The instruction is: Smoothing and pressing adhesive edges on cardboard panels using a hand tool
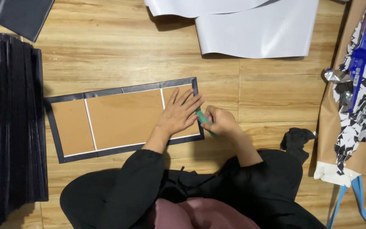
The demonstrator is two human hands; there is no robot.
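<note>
While flattening the brown board panel (119,121) under splayed left hand (178,114), smoothing black edge wrap at 3 o'clock with green scraper (203,120) clenched in right hand (219,121). Step judged: edge pressing; next likely needing firm, even strokes along the border.

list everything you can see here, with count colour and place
board: 1, brown with dark edging and white lines, flat on floor, centre
tool: 1, green, at board's right edge
stack: 1, black sheets, far left
white sheets: 2, curled, top
dark sheet: 1, top left corner
paper bag: 1, brown, holding cut scraps, right
cloth: 1, black, beside bag
floor: wood
left hand: flat on board
right hand: gripping tool
</note>
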